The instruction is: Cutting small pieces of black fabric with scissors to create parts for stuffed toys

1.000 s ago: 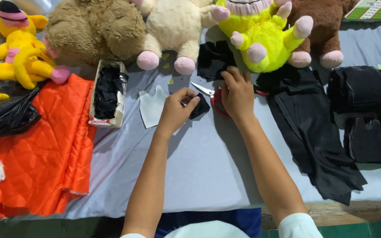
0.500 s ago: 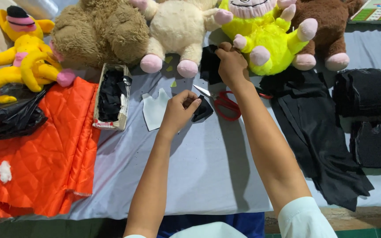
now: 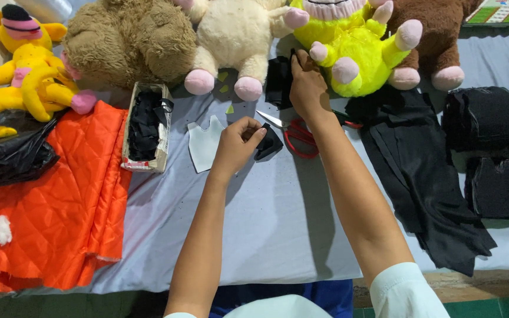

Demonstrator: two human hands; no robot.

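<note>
Clearly the left hand [image 3: 237, 144] has its fingers curled together, thumb and fingertips pinching a small black fabric piece [image 3: 269, 143] that sticks out just past them to the right. Just left of those knuckles lies a white paper pattern [image 3: 203, 143], flat on the grey table cover [image 3: 266, 224]. The right hand [image 3: 307, 88] is stretched further out, its fingers extended and close together, their tips on a stack of black fabric pieces [image 3: 278, 82]; whether they pinch a piece or only press on the stack cannot be told. That stack sits against the foot of the yellow-green plush toy [image 3: 354, 47], beside the cream plush toy [image 3: 237, 41].

The red-handled scissors [image 3: 297, 134] lie under the right wrist, blades pointing toward the left hand's fingertips. My worry is that a pull-back of the right arm could drag across them and nudge the blades toward the left fingers. Pulling one piece from the stack may also bring several along, since the cloth looks clingy. The pinch on the small piece looks light, so it could slip.
</note>
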